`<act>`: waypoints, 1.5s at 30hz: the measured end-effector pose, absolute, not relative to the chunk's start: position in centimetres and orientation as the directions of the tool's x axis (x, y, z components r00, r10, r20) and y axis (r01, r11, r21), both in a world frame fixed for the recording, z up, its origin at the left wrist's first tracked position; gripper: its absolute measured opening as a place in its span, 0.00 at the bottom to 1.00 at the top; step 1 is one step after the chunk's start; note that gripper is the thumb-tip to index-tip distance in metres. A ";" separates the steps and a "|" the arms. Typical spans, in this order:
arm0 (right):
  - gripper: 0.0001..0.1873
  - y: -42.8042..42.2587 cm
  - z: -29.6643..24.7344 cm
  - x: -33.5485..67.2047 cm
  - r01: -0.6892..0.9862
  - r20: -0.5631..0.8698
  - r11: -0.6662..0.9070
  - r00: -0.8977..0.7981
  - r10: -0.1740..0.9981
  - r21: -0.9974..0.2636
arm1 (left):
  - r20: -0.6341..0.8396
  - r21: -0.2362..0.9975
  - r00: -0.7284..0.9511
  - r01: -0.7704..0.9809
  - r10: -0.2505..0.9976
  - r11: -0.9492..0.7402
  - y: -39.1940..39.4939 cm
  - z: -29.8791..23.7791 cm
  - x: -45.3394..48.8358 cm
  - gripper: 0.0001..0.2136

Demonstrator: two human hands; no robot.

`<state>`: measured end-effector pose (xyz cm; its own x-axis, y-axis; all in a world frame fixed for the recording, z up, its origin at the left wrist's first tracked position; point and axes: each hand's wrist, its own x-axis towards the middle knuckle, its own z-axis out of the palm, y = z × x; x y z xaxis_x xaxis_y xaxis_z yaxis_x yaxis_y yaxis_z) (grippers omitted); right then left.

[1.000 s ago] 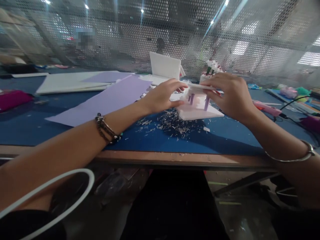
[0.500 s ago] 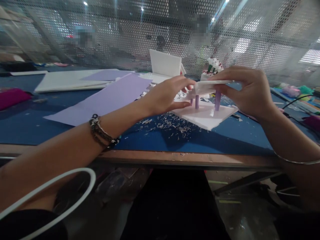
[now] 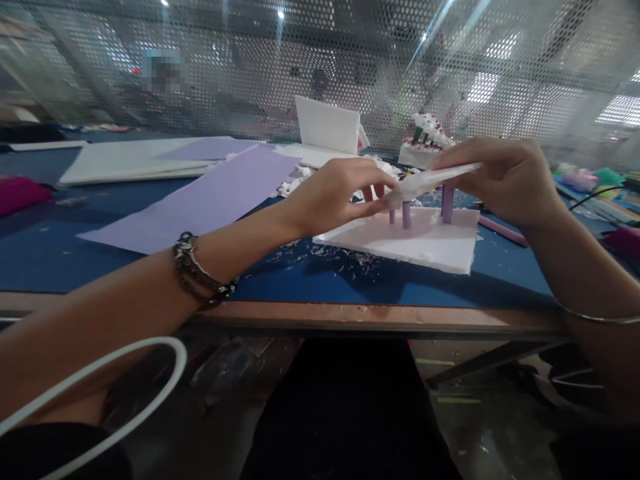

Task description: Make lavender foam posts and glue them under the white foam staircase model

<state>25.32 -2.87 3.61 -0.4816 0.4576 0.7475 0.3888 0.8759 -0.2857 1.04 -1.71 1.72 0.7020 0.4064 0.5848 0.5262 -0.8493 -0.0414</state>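
A small foam model [image 3: 415, 240] has a white square base, short purple posts [image 3: 447, 203] and a thin white top slab [image 3: 430, 179]. It hovers a little above the blue table [image 3: 75, 260], tilted. My left hand [image 3: 335, 193] pinches the left end of the top slab, fingers closed. My right hand [image 3: 505, 177] grips the slab's right end from above.
A lilac sheet [image 3: 210, 200] and white boards [image 3: 125, 163] lie at the left. White foam pieces [image 3: 327, 130] and a decorated model [image 3: 425, 137] stand behind. Shavings [image 3: 345, 257] litter the blue mat. A perforated metal screen [image 3: 320, 60] closes the back. Cables and a pink tool [image 3: 500, 230] are at the right.
Both hands have lifted and turned the foam model, so its base now shows wider and sits further right, above the shavings.
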 end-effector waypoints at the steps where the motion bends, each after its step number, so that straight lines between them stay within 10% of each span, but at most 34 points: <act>1: 0.10 -2.9 3.6 25.4 0.390 0.742 0.874 -0.485 0.462 -0.290 | 0.577 -0.038 0.703 0.531 0.415 -0.847 -1.7 1.7 1.1 0.16; 45: 0.22 -2.7 3.9 28.7 0.553 0.327 0.813 -0.745 0.581 -0.183 | 0.463 -0.449 0.848 0.476 0.258 -0.757 -2.4 -0.4 2.9 0.15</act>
